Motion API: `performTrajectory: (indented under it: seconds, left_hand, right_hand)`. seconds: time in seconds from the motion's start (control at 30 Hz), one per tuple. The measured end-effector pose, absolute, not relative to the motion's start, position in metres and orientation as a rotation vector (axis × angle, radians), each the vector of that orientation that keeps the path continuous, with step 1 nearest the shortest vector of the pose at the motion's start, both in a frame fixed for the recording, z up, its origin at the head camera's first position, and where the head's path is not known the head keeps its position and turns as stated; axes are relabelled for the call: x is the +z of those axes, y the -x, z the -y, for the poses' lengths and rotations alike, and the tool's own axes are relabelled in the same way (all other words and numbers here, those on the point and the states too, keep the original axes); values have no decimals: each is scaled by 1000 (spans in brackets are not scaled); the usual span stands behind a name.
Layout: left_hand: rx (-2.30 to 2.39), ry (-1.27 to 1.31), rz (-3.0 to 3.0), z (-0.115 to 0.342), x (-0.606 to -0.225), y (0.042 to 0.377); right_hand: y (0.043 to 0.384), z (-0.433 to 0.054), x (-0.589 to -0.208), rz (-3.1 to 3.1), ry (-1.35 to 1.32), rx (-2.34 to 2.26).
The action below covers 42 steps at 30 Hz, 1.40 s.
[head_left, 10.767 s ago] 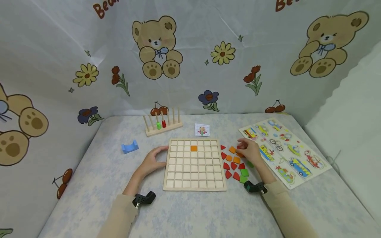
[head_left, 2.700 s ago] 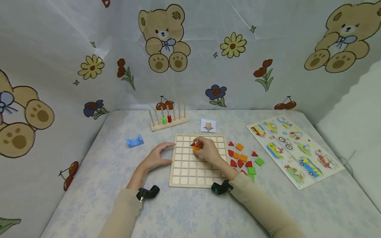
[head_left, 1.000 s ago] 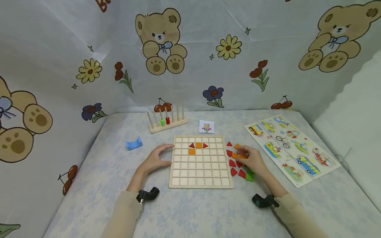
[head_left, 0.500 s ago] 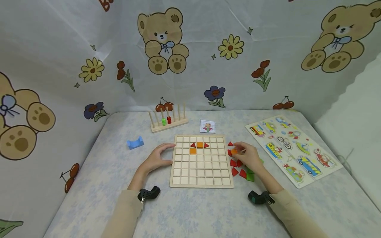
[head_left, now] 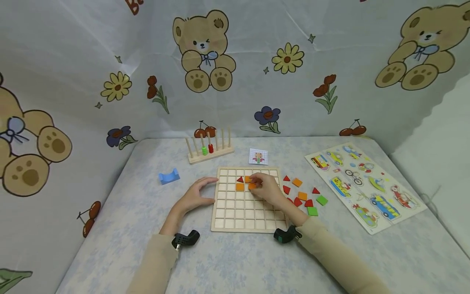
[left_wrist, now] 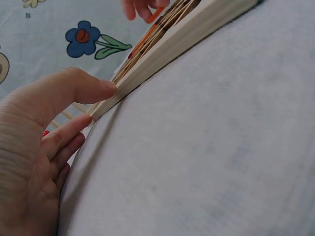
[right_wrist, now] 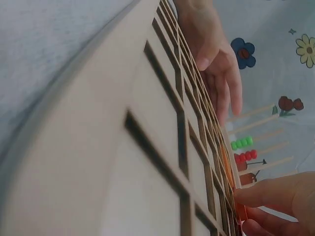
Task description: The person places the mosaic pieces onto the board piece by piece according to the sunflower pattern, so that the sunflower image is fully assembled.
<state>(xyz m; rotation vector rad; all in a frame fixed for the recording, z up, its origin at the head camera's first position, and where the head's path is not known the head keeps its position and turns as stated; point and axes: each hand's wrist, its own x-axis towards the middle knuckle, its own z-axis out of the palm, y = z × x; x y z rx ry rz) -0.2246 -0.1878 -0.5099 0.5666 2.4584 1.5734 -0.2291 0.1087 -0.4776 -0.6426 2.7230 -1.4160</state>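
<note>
A wooden grid board (head_left: 248,231) lies before me on the table. My left hand (head_left: 196,195) spans its left edge, thumb and fingertips touching the rim; the left wrist view shows the thumb (left_wrist: 98,89) against the side. Over the upper part of the grid, my right hand (head_left: 269,190) pinches a round orange tile (head_left: 251,186) at a cell right of an orange square tile (head_left: 240,186). Above that row sit a red triangular tile (head_left: 240,179) and another orange square (head_left: 247,179), partly covered by the fingers. A second red triangle is hidden behind the right hand.
Right of the board are loose red tiles (head_left: 287,189), orange squares (head_left: 302,196) and green tiles (head_left: 322,200). A vehicle puzzle board (head_left: 346,207) lies further right. Behind stand a pattern card (head_left: 258,157) and a peg rack (head_left: 214,154) with beads; a blue cradle-shaped block (head_left: 169,177) is left.
Earlier, a second orange square and two red triangles came onto the grid. Since then, my right hand has picked the round orange tile from the pile and carried it left over the board.
</note>
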Motion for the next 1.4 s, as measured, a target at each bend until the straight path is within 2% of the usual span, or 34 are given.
performTrajectory:
  seconds: [0.8, 1.07, 1.27, 1.4]
  left_hand:
    - [1603, -592, -2424, 182, -510, 225]
    - [1622, -584, -2402, 183, -510, 226]
    - [1594, -551, -2414, 183, -505, 222]
    - [1587, -562, -2421, 185, -505, 222]
  right_hand:
    - [229, -110, -479, -2740, 587, -1448]
    - [231, -163, -471, -2907, 452, -1493]
    - [230, -211, -479, -2998, 209, -1410]
    - [230, -229, -488, -2980, 155, -1336]
